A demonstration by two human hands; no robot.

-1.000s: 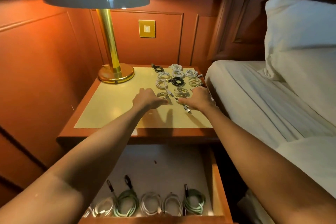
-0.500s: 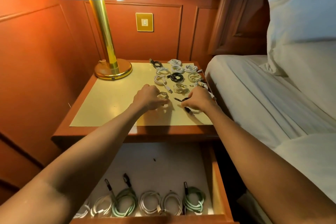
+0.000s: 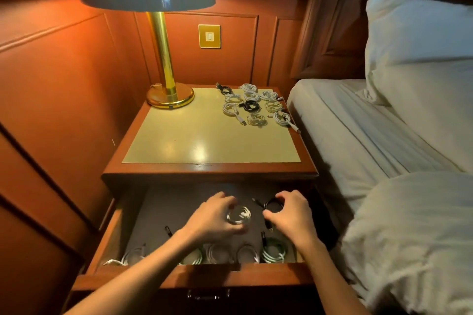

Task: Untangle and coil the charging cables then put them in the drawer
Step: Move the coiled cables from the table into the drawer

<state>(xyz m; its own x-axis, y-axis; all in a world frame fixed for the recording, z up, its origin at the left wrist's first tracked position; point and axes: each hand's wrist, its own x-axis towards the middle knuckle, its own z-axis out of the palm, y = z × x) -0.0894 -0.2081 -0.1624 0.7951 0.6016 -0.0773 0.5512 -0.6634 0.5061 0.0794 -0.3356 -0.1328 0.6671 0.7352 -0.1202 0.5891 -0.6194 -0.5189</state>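
Observation:
Both my hands are inside the open drawer [image 3: 204,276] below the nightstand top. My left hand [image 3: 212,217] holds a coiled white cable [image 3: 238,215] by its rim. My right hand [image 3: 291,215] grips a coiled black cable [image 3: 273,204], whose plug ends stick out to the left and below. Several coiled white and green cables [image 3: 273,253] stand in a row along the drawer's front wall. On the nightstand top [image 3: 204,140], at the back right, lie several more coiled cables [image 3: 256,106], mostly white, two black.
A brass lamp [image 3: 169,94] with a pale shade stands at the nightstand's back left. A bed with white sheets [image 3: 371,135] and a pillow [image 3: 419,33] lies close on the right. Wood panelling with a brass switch plate [image 3: 209,36] is behind.
Both hands left the nightstand top and came down into the drawer, the left carrying a white coil and the right a black coil. The view tilted down.

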